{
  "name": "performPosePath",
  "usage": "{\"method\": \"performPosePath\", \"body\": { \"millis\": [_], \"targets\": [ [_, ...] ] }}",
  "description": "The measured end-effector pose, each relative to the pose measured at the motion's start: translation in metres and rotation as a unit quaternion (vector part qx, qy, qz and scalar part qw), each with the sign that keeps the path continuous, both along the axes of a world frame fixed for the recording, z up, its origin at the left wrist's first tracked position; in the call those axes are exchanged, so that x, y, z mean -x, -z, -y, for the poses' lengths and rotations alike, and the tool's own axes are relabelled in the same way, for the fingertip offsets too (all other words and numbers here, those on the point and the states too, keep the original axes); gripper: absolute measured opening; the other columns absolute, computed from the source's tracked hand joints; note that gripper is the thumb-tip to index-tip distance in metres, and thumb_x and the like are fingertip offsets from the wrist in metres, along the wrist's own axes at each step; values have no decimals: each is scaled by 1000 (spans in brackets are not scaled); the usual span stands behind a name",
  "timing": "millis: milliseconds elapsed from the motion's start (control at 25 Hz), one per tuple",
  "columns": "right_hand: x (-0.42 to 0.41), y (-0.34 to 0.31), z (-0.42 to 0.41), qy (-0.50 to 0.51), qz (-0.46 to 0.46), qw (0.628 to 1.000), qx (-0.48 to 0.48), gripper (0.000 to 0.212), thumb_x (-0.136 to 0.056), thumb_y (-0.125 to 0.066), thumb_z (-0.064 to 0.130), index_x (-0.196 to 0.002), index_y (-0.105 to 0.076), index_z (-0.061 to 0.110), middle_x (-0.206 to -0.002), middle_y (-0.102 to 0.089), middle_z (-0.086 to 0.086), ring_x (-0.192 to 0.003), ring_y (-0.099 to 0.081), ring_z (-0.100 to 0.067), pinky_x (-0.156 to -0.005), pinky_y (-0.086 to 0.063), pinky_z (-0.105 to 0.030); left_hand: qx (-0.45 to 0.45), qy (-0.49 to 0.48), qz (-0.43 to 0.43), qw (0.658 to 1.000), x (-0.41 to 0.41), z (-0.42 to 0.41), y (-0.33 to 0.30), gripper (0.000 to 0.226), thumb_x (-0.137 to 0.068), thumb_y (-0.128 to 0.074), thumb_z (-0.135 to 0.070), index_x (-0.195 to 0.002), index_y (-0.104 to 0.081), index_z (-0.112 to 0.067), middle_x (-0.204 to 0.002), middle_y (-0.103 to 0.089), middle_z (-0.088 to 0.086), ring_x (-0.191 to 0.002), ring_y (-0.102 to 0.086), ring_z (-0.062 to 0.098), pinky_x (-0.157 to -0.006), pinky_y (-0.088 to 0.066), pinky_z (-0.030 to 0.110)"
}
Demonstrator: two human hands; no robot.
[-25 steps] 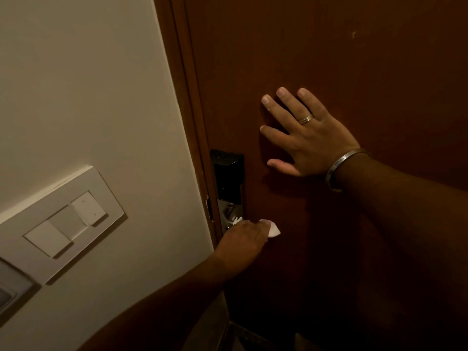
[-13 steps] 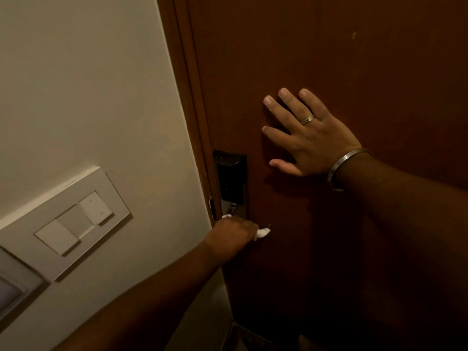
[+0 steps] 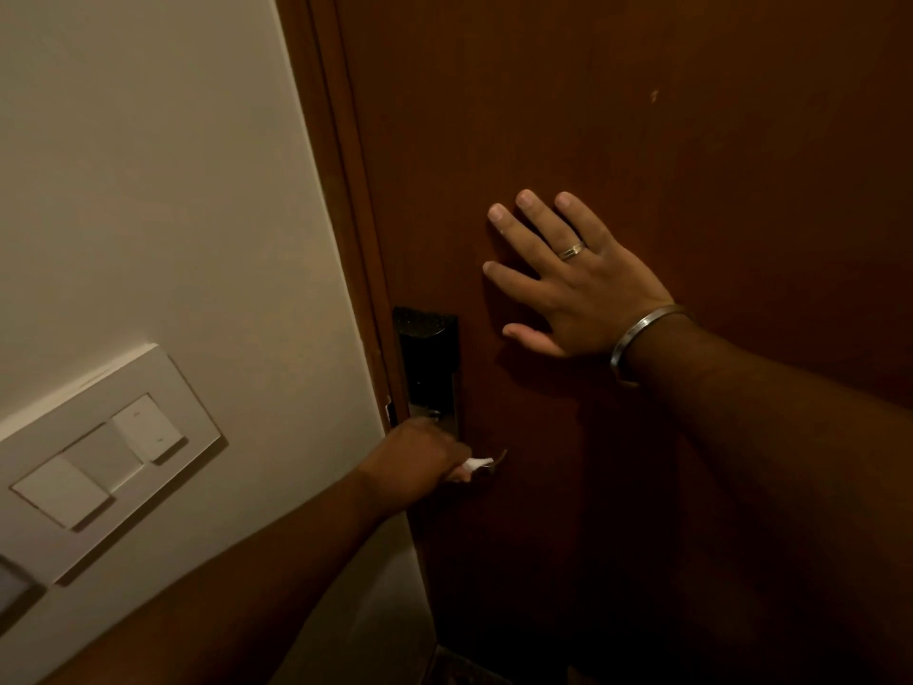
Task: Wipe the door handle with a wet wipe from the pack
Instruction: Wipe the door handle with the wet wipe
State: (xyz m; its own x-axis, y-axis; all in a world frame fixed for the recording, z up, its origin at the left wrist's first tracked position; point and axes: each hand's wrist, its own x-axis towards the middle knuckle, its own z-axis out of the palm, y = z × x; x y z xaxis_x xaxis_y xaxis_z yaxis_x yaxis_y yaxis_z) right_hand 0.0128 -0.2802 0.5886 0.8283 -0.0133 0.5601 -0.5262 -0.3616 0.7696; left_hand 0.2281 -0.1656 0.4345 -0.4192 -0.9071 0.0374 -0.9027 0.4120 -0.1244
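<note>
Your left hand (image 3: pixel 420 459) is curled tight around the door handle (image 3: pixel 496 459) with the wet wipe (image 3: pixel 477 464) bunched inside the fist; only a white scrap of wipe and the handle's tip poke out to the right of your knuckles, just below the black lock plate (image 3: pixel 427 358). Your right hand (image 3: pixel 578 284) lies flat on the brown door (image 3: pixel 642 116), fingers spread, empty, above and right of the handle. A switch panel (image 3: pixel 99 462) sits on the wall at left.

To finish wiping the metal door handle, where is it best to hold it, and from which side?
Grip the lever's free end, the only bare part, coming from the right: the left hand with the white wet wipe already covers the rest below the black lock plate.
</note>
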Motion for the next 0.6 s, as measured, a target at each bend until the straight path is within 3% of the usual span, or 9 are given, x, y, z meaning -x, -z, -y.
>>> {"method": "performPosePath", "body": {
  "millis": [80, 160, 280, 360, 440, 600],
  "targets": [
    [0, 0, -1, 5, -3, 1000, -4, 69, -93, -32, 69, -141, -47, 21, -160, -27, -24, -147, -27, -45, -119, -16, -56, -17, -44, -28, 998, 31, 4, 11, 25, -94, -56, -37, -95, -65, -14, -90, -70, 6, -78, -63, 19, -66, -40, 28],
    [-1, -1, -2, 5, -2, 1000, -5, 69, -93, -33, 69, -141, -48, 21, -160, -28, -23, -147, -28, -44, -119, -17, -56, -6, -80, -47, 996, 49, 5, 19, 30, -96, -51, -39, -95, -63, -11, -89, -69, 8, -74, -61, 17, -63, -38, 27],
    [0, -2, -3, 5, -2, 1000, -4, 69, -93, -33, 69, -141, -49, 21, -159, -29, -24, -146, -29, -44, -119, -19, -56, 11, -31, -101, 994, 29, -12, 18, 16, -95, -55, -26, -107, -62, -18, -103, -70, 6, -88, -64, 18, -76, -48, 30],
    [0, -1, -3, 5, -2, 1000, -4, 69, -93, -32, 69, -141, -49, 21, -159, -29, -24, -146, -29, -44, -119, -18, -56, 36, 24, -86, 995, -14, -15, 8, 19, -92, -59, -18, -110, -65, -17, -111, -70, 10, -102, -65, 26, -87, -52, 35],
    [0, 0, -2, 1, -1, 1000, -5, 69, -93, -32, 69, -140, -49, 21, -159, -29, -24, -146, -29, -44, -119, -18, -56, 30, 2, -129, 991, -50, -16, -7, 28, -92, -58, -14, -120, -63, -14, -125, -65, 12, -117, -58, 29, -99, -47, 42],
    [0, 0, -1, 4, -3, 1000, -7, 69, -94, -30, 69, -141, -46, 21, -160, -27, -24, -147, -27, -44, -119, -17, -56, 53, 69, -3, 996, -44, -4, -4, 40, -87, -66, -13, -127, -57, -11, -130, -61, 13, -118, -58, 29, -97, -49, 40]
  ]
}}
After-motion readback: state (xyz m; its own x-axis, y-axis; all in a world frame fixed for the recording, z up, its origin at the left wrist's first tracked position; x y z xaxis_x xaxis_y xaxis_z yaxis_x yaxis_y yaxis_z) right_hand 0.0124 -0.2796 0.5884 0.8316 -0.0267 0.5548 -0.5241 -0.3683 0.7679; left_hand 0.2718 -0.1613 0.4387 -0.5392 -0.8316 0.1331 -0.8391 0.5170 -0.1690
